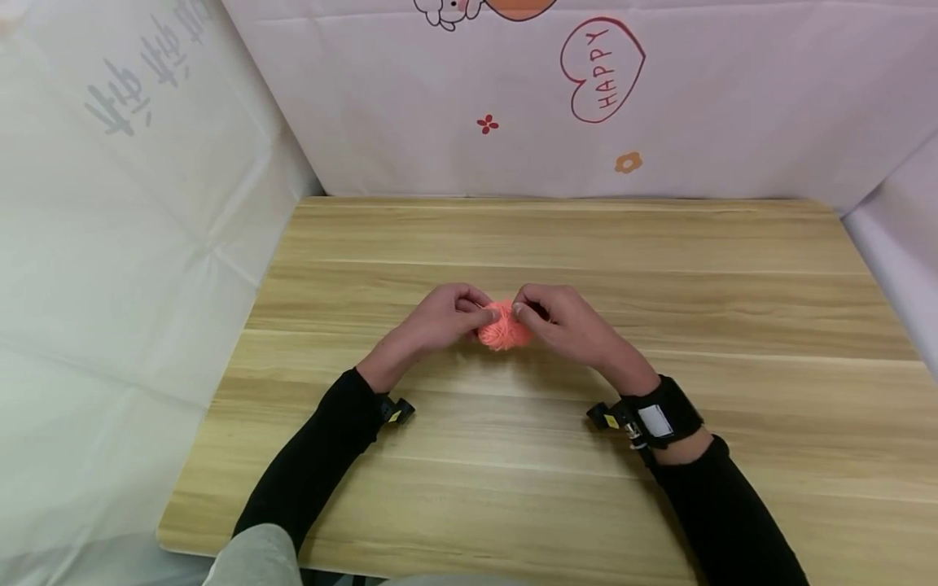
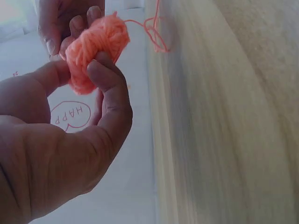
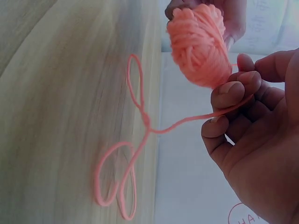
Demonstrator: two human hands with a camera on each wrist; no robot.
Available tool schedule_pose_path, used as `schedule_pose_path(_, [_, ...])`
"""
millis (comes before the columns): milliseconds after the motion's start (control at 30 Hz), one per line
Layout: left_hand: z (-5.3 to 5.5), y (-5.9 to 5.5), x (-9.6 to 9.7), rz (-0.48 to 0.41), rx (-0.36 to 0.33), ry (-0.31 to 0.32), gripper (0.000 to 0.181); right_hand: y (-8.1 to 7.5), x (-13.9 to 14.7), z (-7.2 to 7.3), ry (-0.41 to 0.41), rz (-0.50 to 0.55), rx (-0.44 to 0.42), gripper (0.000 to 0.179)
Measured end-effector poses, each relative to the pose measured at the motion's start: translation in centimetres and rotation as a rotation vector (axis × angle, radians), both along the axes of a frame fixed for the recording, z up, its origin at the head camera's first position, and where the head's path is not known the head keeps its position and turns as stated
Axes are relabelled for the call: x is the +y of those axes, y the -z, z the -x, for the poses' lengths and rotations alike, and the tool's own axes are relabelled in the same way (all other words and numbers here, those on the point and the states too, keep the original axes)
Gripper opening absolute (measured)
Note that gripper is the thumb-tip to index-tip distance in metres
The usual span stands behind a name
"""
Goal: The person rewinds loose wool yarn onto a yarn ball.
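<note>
A small ball of coral-pink yarn (image 1: 504, 334) is held over the middle of the table between both hands. My left hand (image 1: 442, 319) grips it from the left side, thumb and fingers pressed into the wound strands. At its right side, my right hand (image 1: 570, 324) pinches a strand with thumb and fingertip. In the right wrist view a loose yarn tail (image 3: 188, 119) passes through the curled fingers of that hand and hangs away in several open loops. The left wrist view shows the ball (image 2: 96, 44) up close, with the other hand's fingertips behind it.
The wooden table (image 1: 506, 464) has a light striped grain and rounded corners. White cloth with printed drawings (image 1: 381, 106) stands along its far edge, and more white sheeting (image 1: 132, 268) hangs on the left. Each wrist carries a small black camera (image 1: 604, 417).
</note>
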State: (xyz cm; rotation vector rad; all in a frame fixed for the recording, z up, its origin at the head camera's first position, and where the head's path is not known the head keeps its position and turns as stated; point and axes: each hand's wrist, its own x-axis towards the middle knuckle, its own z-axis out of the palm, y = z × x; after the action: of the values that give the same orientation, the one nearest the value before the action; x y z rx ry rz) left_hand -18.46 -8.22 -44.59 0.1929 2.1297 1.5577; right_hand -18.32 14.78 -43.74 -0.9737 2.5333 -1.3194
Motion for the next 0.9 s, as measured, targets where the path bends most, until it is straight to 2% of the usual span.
schedule_pose_path(100, [0.2,0.0,-0.1,-0.022,0.001,-0.06,0.032,-0.1,-0.1,0.0,-0.012,0.012,0.006,0.023])
schedule_pose_path(367, [0.4,-0.2,-0.2,-0.064,0.034,-0.163,0.031,0.2,-0.3,-0.2,-0.024,-0.007,0.011,0.02])
schedule_pose_path(567, [0.7,-0.1,-0.2,-0.119,0.056,-0.208,0.032,0.3,-0.3,-0.2,-0.017,-0.006,0.01,0.02])
schedule_pose_path(767, [1.1,0.0,-0.2,-0.248,0.07,-0.266,0.031,0.3,-0.3,-0.1,-0.017,-0.017,0.013,0.021])
schedule_pose_path(900, [1.1,0.0,-0.3,-0.347,0.068,-0.273,0.033,0.4,-0.2,-0.1,-0.014,-0.027,-0.017,0.022])
